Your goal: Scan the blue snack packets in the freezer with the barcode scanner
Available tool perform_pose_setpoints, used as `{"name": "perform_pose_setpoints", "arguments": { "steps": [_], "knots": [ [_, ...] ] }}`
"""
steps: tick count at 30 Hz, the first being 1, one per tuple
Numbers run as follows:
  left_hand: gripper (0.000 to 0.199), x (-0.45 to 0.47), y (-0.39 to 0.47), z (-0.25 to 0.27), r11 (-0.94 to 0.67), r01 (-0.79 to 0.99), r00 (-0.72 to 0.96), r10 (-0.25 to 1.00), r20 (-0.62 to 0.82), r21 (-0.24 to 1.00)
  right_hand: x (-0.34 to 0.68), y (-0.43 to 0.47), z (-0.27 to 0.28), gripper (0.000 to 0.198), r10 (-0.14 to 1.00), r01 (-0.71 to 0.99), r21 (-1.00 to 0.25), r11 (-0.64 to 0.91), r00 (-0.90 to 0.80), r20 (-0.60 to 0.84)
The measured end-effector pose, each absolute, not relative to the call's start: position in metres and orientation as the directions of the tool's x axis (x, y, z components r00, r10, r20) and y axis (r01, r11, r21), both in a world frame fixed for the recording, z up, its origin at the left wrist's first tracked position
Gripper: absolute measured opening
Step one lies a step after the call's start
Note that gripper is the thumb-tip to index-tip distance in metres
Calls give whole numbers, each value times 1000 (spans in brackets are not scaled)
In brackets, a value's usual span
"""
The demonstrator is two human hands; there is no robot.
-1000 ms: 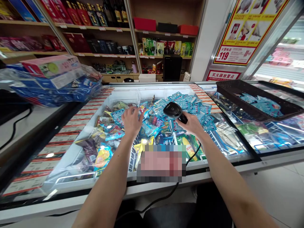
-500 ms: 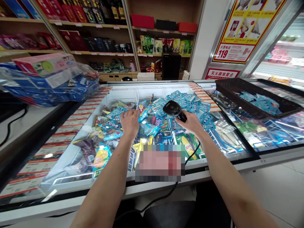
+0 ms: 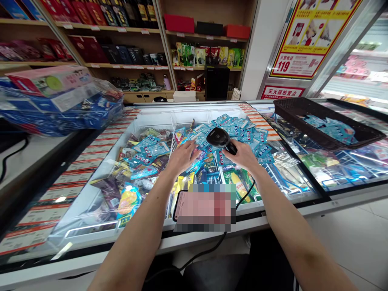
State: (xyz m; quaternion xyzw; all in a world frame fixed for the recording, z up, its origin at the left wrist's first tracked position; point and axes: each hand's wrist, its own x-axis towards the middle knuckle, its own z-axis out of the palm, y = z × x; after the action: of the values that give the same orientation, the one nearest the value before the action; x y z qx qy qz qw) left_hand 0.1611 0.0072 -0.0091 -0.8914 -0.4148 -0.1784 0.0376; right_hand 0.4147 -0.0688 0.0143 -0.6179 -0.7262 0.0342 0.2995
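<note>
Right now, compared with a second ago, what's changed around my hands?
Your left hand moved right, toward the scanner, uncovering more of the blue packets at left; whether it grabbed or released anything is unclear. Your right hand still holds the scanner.

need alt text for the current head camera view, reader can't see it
A person's right hand holds a black handheld barcode scanner over flat blue packets spread on a glass-topped chest freezer, the open left hand nearby. A dark brown basket holding similar packets sits to the right; stocked wooden shelves stand behind.
</note>
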Motion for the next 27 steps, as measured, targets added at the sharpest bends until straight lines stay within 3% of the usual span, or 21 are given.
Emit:
{"name": "perform_pose_setpoints", "arguments": {
  "steps": [5,10,15,17,23,27],
  "knots": [
    [66,176,0,-5,-524,851,463,785,412,44,414,-69,14,37,915,883,-402,241,-68,398],
    [44,174,7,-13,-530,848,476,767,430,7,413,-68,13,37,915,884,-403,237,-63,399],
    [37,164,13,-14,-526,851,443,720,534,3,414,-68,14,37,915,882,-409,234,-59,398],
    [37,163,14,-14,-536,840,422,741,523,83,414,-68,14,36,916,881,-412,233,-57,397],
    [36,159,16,-16,-582,643,320,795,515,498,415,-68,13,37,914,885,-404,232,-56,403],
    [33,156,20,-17,-531,572,246,838,487,625,415,-69,13,37,914,888,-395,234,-62,402]
  ]
}}
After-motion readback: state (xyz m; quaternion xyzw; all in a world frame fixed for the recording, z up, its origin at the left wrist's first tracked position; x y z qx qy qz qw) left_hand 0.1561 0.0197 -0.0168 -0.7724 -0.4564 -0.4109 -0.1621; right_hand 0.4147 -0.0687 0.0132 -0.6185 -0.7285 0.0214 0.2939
